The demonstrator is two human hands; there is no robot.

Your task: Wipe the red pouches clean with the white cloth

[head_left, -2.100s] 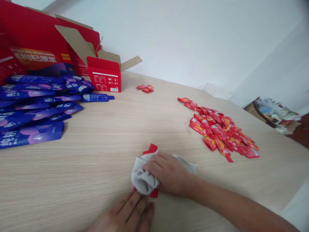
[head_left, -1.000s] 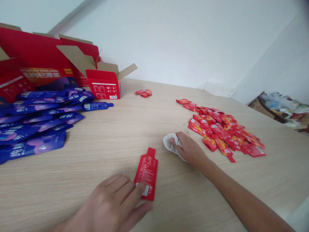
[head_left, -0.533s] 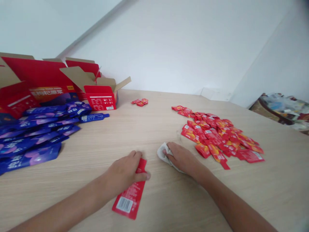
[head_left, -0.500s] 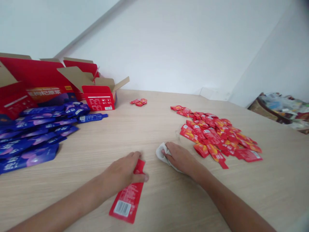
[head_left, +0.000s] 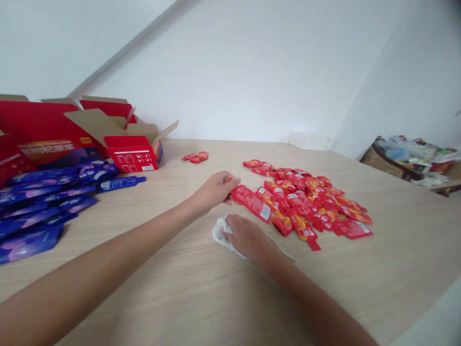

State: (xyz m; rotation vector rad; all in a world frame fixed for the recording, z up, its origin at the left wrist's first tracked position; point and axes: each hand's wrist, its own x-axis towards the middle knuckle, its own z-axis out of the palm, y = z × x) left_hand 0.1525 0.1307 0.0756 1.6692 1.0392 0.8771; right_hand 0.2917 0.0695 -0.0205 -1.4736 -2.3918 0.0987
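Note:
My left hand (head_left: pixel 214 188) reaches across the table and pinches the narrow end of a long red sachet (head_left: pixel 252 203). The sachet's wide end lies against the edge of a heap of small red-and-orange sachets (head_left: pixel 306 202). My right hand (head_left: pixel 247 238) rests just below, pressing on a crumpled white cloth (head_left: pixel 221 234). A strip of the cloth shows past my wrist on the right. Part of the sachet's narrow end is hidden inside my left fingers.
On the light wood-grain table (head_left: pixel 374 278), blue sachets (head_left: pixel 32 242) lie stacked at the left. Behind them stands an open red carton (head_left: pixel 131 154). A small group of red sachets (head_left: pixel 194 157) lies near the back wall. A bag of clutter (head_left: pixel 406 161) sits beyond the table's right edge.
My left hand has carried the long red sachet away from me and to the right, up to the heap. My right hand and the cloth shifted slightly left.

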